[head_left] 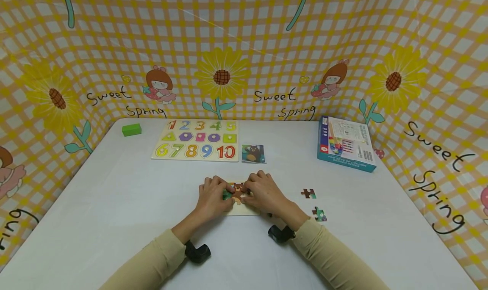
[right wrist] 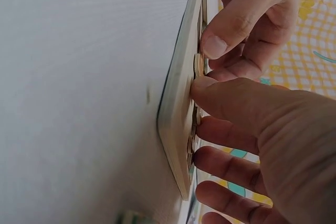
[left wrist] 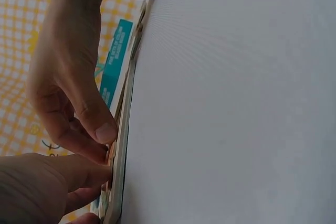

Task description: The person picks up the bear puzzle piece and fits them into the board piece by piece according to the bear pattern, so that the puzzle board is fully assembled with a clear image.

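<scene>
1. Nearest: two beige sleeves (head_left: 145,260), entering at lower left and lower right of frame; black wrist mounts (head_left: 198,253) stick out just past the cuffs.
2. Upper left: green block (head_left: 131,130) on the white table (head_left: 95,222), well apart from the hands.
3. Upper left of centre: number-and-shape board (head_left: 183,158), lying flat along the far edge; seems parked there to leave the middle for working.
4. Centre: left hand (head_left: 213,197), fingers bent, thumb and forefinger pinching at the left side of the bear puzzle (head_left: 238,190).
5. Centre of frame: bear puzzle sits on a cream wooden board (head_left: 244,211), flat on table, between both hands. Partly covered by fingers; can't tell how each piece seats.
6. Just above centre: bear picture card (head_left: 253,153), bear side up, beside the number board; probably put there as an easy-to-see reference.
7. Right of centre: right hand (head_left: 264,192), thumb and forefinger pinching at the puzzle's right side, other fingers spread loosely along it in the right wrist view. Gripping from both sides likely keeps pieces aligned.
8. Right of the right hand: brown-green loose piece (head_left: 309,193) and, below it, green loose piece (head_left: 320,214), apart from each other; likely within easy reach on purpose.
9. Upper right: teal-edged box (head_left: 345,144), lying flat, seemingly set aside.
</scene>
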Tool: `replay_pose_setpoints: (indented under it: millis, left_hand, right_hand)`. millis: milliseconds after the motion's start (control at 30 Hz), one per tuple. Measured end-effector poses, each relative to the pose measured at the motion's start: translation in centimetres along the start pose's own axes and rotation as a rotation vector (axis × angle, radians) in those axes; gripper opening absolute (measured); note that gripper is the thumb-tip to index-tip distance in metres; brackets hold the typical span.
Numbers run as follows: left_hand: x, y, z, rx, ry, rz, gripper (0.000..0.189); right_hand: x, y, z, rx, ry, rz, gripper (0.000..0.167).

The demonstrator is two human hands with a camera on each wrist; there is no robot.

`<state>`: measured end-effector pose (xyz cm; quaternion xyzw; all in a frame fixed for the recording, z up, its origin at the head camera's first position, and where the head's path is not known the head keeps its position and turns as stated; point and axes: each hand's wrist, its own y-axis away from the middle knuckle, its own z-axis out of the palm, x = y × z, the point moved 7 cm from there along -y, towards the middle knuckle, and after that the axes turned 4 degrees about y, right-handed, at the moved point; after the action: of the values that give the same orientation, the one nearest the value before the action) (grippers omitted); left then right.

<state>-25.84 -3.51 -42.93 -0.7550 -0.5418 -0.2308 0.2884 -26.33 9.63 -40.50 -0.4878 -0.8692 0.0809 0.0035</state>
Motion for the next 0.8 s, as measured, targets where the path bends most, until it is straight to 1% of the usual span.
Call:
replay_pose_setpoints:
  millis: [167, 367, 567, 800]
  left_hand:
    - [0.07, 0.10, 0.10, 0.000, -0.001, -0.010, 0.016]
    - [0.41, 0.28, 0.03, 0.003, -0.017, -0.007, 0.016]
    - [0.52, 0.27, 0.06, 0.008, -0.030, -0.005, 0.015]
    - [0.46, 0.24, 0.08, 0.013, -0.038, -0.010, 0.014]
  right_hand:
    - [0.00, 0.09, 0.03, 0.005, -0.003, -0.003, 0.023]
    - [0.03, 0.36, 0.00, 0.021, -0.020, -0.009, 0.024]
    - [0.13, 0.50, -0.11, 0.033, -0.038, 0.004, 0.025]
    - [0.07, 0.40, -0.09, 0.036, -0.064, 0.001, 0.019]
